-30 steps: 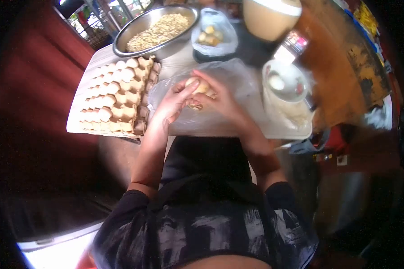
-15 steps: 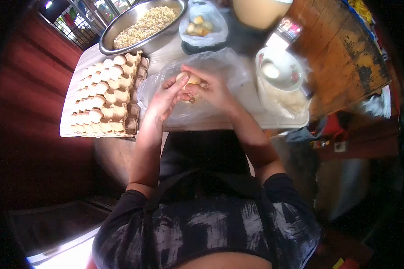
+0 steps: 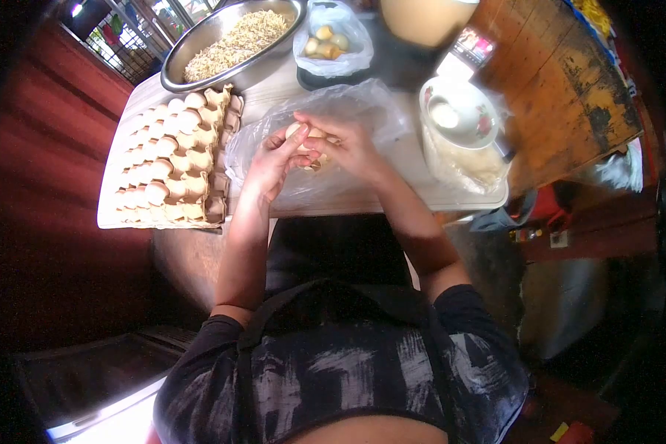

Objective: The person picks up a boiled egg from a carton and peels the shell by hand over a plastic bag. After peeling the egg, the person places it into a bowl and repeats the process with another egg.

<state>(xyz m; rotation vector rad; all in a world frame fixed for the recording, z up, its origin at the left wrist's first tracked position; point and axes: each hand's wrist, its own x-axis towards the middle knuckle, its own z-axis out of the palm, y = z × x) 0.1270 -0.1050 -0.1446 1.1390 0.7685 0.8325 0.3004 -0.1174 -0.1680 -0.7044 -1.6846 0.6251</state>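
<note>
Head view, egg in hand: a pale egg point(image 3: 294, 130) sits between the two hands, above the table's middle; the fingers hide much of it.
Left hand: this hand point(image 3: 272, 160) is curled round the near left side of the egg, the thumb laid along it.
Right hand: this one point(image 3: 346, 143) reaches over from the other side, fingers bent across the top of the egg and thumb against it, so both hands hold it together.
Bits under the fingers: small pale pieces point(image 3: 314, 165) show just below the hands; whether they are held or lying loose, I cannot tell.
Clear plastic: a crumpled sheet or bag point(image 3: 381, 103) is spread on the table beneath the hands.
Egg trays: stacked cardboard trays point(image 3: 220, 103) stand to the left, with whole eggs point(image 3: 189, 120) in many of the cups; cups along the right side are vacant.
White bag: beyond the hands, an open plastic bag point(image 3: 348, 63) holds several yellowish and brownish rounded things point(image 3: 325, 46).
Metal basin: at the far left, a wide basin point(image 3: 172, 65) contains a heap of pale flaky bits point(image 3: 237, 44).
Bowl: to the right, a flower-marked bowl point(image 3: 462, 135) with one white rounded thing point(image 3: 445, 116) inside, beside clear plastic wrapping point(image 3: 477, 174).
Table: a light top point(image 3: 270, 83) bears these; brown wooden boards point(image 3: 559, 89) lie to its right.
</note>
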